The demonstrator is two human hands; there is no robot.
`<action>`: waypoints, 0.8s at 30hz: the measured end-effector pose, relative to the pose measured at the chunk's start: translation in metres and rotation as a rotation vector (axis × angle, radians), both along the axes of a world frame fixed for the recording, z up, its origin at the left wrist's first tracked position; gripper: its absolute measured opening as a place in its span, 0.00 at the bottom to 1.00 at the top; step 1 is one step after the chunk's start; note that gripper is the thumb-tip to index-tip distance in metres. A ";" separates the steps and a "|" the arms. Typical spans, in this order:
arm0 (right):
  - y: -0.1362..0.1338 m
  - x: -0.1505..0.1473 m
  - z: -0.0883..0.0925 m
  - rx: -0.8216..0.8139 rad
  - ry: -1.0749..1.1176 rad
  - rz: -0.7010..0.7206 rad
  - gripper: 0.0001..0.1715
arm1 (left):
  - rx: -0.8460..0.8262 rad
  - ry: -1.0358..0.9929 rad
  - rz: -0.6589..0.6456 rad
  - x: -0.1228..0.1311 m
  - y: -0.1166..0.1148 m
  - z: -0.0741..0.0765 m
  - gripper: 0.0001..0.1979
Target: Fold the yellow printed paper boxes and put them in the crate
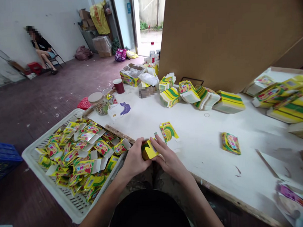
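Between my two hands, at the table's front edge, is a small yellow and green carton (150,150) with a flap sticking out. My left hand (136,159) is wrapped round its left side. The fingers of my right hand (167,157) press on its right side and top. Just beyond them a flat yellow carton (168,132) lies on the white table (195,135). Farther right lies another small carton (230,143). To the left, a white plastic basket (32,160) holds a heap of similar cartons, many with white flaps open.
Stacks of flat cartons (230,102) line the back of the table before a big cardboard sheet (218,39). A maroon mug (118,86), a lidded jar (99,103) and a tissue box (119,110) stand at left. A blue crate (4,159) is on the floor; a person (43,46) sits by the wall.
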State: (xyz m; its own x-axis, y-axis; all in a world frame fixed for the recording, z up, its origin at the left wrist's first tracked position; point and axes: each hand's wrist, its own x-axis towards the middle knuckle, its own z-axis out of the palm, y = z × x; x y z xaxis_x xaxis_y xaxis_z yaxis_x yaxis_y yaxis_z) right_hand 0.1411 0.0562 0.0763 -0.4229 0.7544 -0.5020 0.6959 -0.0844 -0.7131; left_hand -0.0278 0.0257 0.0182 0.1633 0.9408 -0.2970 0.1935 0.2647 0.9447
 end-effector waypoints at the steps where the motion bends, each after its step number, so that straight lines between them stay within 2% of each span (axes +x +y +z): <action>1: 0.001 0.001 0.001 -0.024 0.001 0.003 0.35 | -0.003 0.006 -0.010 -0.003 0.001 0.000 0.30; 7: 0.017 0.008 0.017 -0.121 0.026 0.009 0.19 | -0.032 -0.011 -0.171 -0.010 0.007 -0.002 0.39; 11: 0.024 0.011 0.024 -0.210 0.045 0.020 0.16 | -0.001 -0.004 -0.229 -0.009 0.008 0.002 0.37; 15: 0.008 0.006 0.009 -0.158 -0.016 -0.128 0.15 | 0.007 0.025 -0.207 0.000 0.004 0.003 0.33; 18: -0.004 0.008 -0.007 -0.155 0.101 -0.214 0.27 | -0.010 0.032 -0.163 -0.002 0.000 -0.006 0.33; 20: -0.003 0.017 -0.016 -0.098 0.030 -0.310 0.30 | -0.053 0.064 -0.012 -0.018 0.000 -0.015 0.31; 22: 0.004 0.030 -0.024 0.001 -0.231 -0.393 0.21 | -0.125 0.181 0.295 -0.045 0.002 -0.024 0.30; 23: 0.009 0.036 -0.028 0.046 -0.385 -0.409 0.16 | -0.153 0.310 0.474 -0.061 0.004 -0.029 0.32; 24: 0.013 0.042 -0.032 0.077 -0.516 -0.412 0.13 | -0.138 0.470 0.602 -0.076 0.006 -0.032 0.38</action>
